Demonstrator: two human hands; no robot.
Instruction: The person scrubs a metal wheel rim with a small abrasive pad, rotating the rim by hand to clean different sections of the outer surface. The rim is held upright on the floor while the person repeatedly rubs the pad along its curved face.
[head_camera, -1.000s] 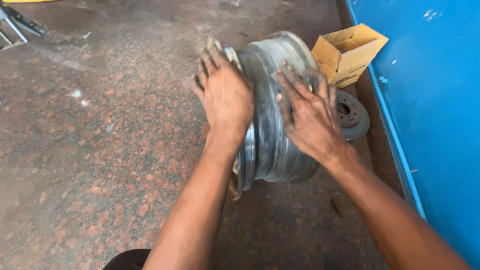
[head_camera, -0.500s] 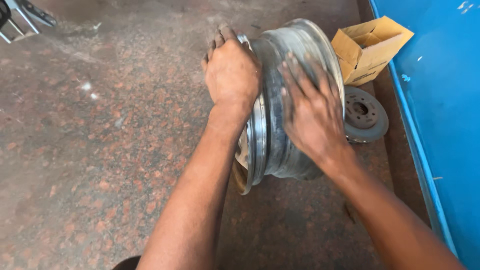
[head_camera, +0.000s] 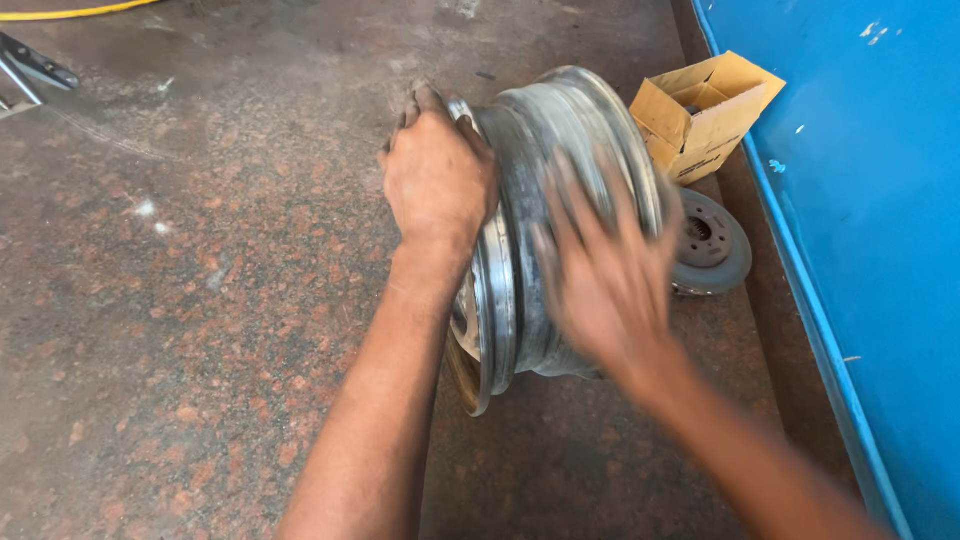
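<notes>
1. Bare left hand (head_camera: 437, 175) grips the near rim of a steel wheel rim (head_camera: 545, 215) standing on edge on the speckled floor (head_camera: 180, 300).
2. Right hand (head_camera: 605, 275), blurred and spread flat, lies on the barrel.
3. Steadying step; rolling next would call for balance beside the brake disc (head_camera: 712, 243) and cardboard box (head_camera: 705, 112).

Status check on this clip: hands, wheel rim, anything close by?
Left hand gripping steel wheel rim edge. Right hand blurred on barrel. Rim upright on stone floor. Brake disc, open cardboard box behind.
</notes>
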